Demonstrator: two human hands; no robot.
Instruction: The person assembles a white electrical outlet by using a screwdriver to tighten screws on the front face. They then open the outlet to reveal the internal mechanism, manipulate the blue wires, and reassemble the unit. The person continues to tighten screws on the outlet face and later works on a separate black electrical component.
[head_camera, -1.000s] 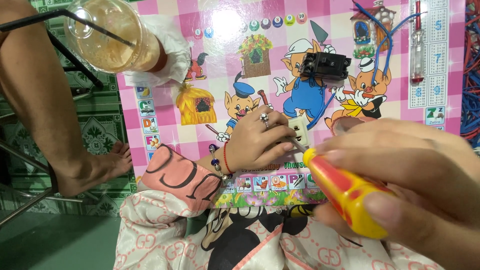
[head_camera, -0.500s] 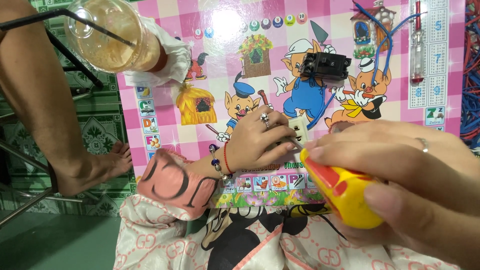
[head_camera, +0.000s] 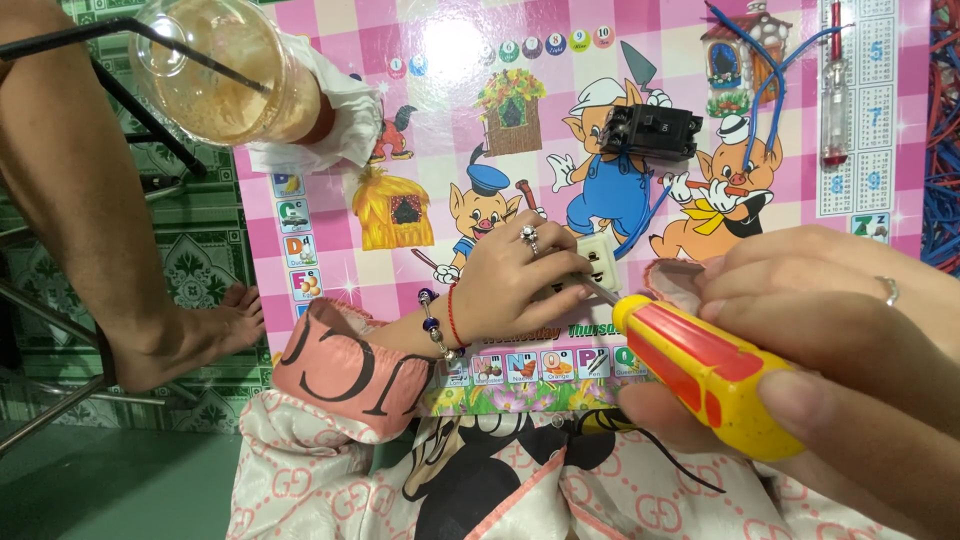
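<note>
Left hand (head_camera: 515, 285) pins a small, rigid cream socket (head_camera: 597, 258) by its sides; right hand (head_camera: 830, 350) grips a yellow-red screwdriver (head_camera: 705, 372) handle, tip at it.

Open room on the surface (head_camera: 440, 110) in the middle band between cup (head_camera: 225, 70) and black switch (head_camera: 650, 132). Top left blocked by cup and tissue (head_camera: 335, 125). Right side crowded: switch, blue wires (head_camera: 775, 75), tester pen (head_camera: 835, 100). Near edge taken by both hands (head_camera: 510, 285) (head_camera: 830, 340), socket (head_camera: 598, 258) and screwdriver (head_camera: 705, 375).
</note>
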